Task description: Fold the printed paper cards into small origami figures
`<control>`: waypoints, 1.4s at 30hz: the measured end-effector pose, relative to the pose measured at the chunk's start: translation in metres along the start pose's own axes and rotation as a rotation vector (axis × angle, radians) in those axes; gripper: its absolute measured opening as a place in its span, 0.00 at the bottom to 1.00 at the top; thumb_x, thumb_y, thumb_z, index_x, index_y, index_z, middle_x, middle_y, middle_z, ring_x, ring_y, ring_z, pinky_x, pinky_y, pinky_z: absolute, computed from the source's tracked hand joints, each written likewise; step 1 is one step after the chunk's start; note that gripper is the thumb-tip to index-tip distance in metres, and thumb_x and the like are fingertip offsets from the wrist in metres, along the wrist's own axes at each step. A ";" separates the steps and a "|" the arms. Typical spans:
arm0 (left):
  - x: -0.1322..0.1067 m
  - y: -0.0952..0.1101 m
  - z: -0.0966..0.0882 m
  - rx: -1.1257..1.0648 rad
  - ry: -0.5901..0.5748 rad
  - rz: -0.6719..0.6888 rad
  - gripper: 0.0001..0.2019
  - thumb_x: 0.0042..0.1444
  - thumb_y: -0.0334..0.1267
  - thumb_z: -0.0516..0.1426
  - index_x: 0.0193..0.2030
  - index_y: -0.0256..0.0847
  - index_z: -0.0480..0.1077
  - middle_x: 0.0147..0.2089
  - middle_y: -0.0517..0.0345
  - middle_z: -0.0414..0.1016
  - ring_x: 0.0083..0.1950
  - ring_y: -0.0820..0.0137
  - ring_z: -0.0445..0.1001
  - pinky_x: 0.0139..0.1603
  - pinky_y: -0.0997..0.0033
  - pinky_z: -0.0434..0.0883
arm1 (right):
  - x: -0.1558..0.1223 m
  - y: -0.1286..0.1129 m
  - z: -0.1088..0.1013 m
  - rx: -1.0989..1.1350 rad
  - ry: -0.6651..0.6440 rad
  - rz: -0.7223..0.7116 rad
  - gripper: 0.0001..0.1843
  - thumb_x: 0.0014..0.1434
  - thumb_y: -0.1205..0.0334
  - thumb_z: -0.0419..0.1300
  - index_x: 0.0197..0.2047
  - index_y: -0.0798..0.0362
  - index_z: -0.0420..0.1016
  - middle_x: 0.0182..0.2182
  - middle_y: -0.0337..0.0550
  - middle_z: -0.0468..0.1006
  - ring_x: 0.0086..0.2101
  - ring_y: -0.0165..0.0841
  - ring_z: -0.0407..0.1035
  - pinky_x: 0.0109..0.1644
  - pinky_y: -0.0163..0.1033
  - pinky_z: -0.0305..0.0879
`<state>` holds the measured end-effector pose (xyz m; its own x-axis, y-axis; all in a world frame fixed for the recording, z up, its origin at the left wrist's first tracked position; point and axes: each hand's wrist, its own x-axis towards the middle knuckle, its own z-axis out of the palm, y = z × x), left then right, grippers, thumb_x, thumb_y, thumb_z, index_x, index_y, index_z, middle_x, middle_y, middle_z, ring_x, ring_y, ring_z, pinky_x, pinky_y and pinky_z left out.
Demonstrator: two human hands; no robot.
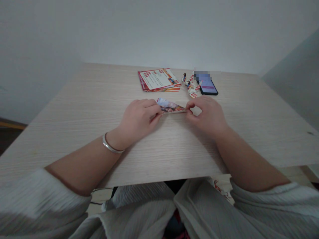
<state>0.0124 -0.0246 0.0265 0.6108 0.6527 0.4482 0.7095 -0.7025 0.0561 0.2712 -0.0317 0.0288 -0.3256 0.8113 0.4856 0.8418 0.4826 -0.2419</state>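
Observation:
A small folded piece of printed paper [170,107] lies on the light wooden table [87,109] between my two hands. My left hand [139,119], with a silver bangle on the wrist, pinches its left end with curled fingers. My right hand [205,114] pinches the right tip between thumb and fingers. The paper is folded into a narrow triangular shape, colourful on top.
Farther back lie a stack of red and white printed leaflets [158,79], some folded paper figures [191,84] and a dark phone [207,85] with its screen lit. A grey wall stands behind the table. The table's near edge is close to my lap.

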 end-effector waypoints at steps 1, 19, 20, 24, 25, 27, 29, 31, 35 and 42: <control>0.000 -0.001 0.001 -0.005 0.006 0.000 0.15 0.69 0.37 0.51 0.34 0.39 0.76 0.34 0.50 0.77 0.36 0.64 0.74 0.35 0.64 0.65 | -0.001 0.001 0.000 -0.003 0.008 0.005 0.07 0.59 0.65 0.60 0.36 0.47 0.81 0.36 0.44 0.85 0.41 0.44 0.78 0.49 0.48 0.71; -0.002 -0.007 0.010 -0.228 0.009 -0.023 0.09 0.66 0.34 0.54 0.41 0.39 0.76 0.40 0.52 0.78 0.40 0.66 0.74 0.40 0.67 0.69 | 0.000 -0.011 0.024 0.222 -0.026 -0.002 0.09 0.64 0.64 0.62 0.41 0.47 0.86 0.39 0.43 0.88 0.43 0.41 0.78 0.51 0.46 0.71; -0.002 -0.007 0.011 -0.223 0.018 -0.014 0.10 0.67 0.35 0.54 0.41 0.39 0.77 0.39 0.52 0.78 0.40 0.65 0.75 0.40 0.67 0.69 | 0.000 -0.014 0.025 0.199 -0.023 -0.018 0.09 0.64 0.64 0.62 0.41 0.47 0.86 0.39 0.43 0.88 0.43 0.41 0.78 0.51 0.46 0.71; 0.000 -0.003 0.012 -0.155 0.023 0.044 0.12 0.68 0.37 0.53 0.38 0.39 0.77 0.36 0.52 0.78 0.38 0.64 0.74 0.39 0.64 0.68 | 0.000 -0.026 0.025 0.111 -0.057 -0.104 0.09 0.66 0.64 0.61 0.39 0.48 0.85 0.38 0.44 0.87 0.43 0.41 0.78 0.51 0.45 0.71; 0.001 -0.002 0.011 -0.134 0.014 0.061 0.12 0.67 0.37 0.54 0.38 0.39 0.77 0.35 0.52 0.78 0.37 0.64 0.74 0.39 0.64 0.68 | 0.000 -0.028 0.025 0.099 -0.077 -0.117 0.09 0.66 0.64 0.61 0.39 0.48 0.84 0.38 0.43 0.87 0.43 0.40 0.78 0.51 0.45 0.71; 0.002 0.001 0.010 -0.096 -0.010 0.078 0.10 0.66 0.36 0.54 0.37 0.39 0.77 0.35 0.52 0.79 0.37 0.63 0.75 0.40 0.63 0.68 | 0.001 -0.031 0.025 0.090 -0.098 -0.134 0.09 0.66 0.64 0.60 0.39 0.48 0.84 0.38 0.43 0.87 0.43 0.40 0.79 0.50 0.44 0.71; 0.003 0.002 0.008 -0.066 -0.029 0.056 0.09 0.64 0.35 0.55 0.36 0.40 0.77 0.34 0.53 0.79 0.38 0.63 0.75 0.42 0.61 0.68 | 0.001 -0.030 0.024 0.097 -0.087 -0.155 0.09 0.66 0.65 0.60 0.39 0.48 0.84 0.38 0.43 0.87 0.42 0.40 0.79 0.49 0.44 0.71; 0.004 0.002 0.006 -0.046 -0.042 0.017 0.08 0.62 0.35 0.56 0.36 0.40 0.77 0.35 0.53 0.80 0.39 0.62 0.76 0.44 0.60 0.68 | 0.001 -0.026 0.024 0.110 -0.060 -0.164 0.10 0.64 0.66 0.60 0.37 0.49 0.84 0.36 0.43 0.87 0.41 0.39 0.79 0.49 0.43 0.71; 0.004 -0.002 0.002 -0.016 -0.067 -0.067 0.09 0.61 0.36 0.55 0.35 0.41 0.77 0.35 0.53 0.80 0.42 0.60 0.78 0.48 0.57 0.68 | 0.001 -0.018 0.021 0.149 -0.004 -0.097 0.09 0.61 0.67 0.61 0.38 0.49 0.84 0.38 0.42 0.88 0.42 0.40 0.79 0.50 0.44 0.70; 0.004 -0.007 -0.005 0.032 -0.142 -0.139 0.09 0.60 0.36 0.55 0.36 0.41 0.77 0.36 0.53 0.81 0.43 0.60 0.79 0.48 0.61 0.66 | -0.002 -0.004 0.011 0.224 0.006 0.029 0.07 0.56 0.66 0.63 0.35 0.49 0.83 0.34 0.41 0.86 0.37 0.38 0.77 0.43 0.42 0.68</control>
<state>0.0080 -0.0179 0.0328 0.5484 0.7775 0.3078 0.7997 -0.5952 0.0789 0.2638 -0.0315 0.0194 -0.2996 0.8242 0.4807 0.7339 0.5210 -0.4359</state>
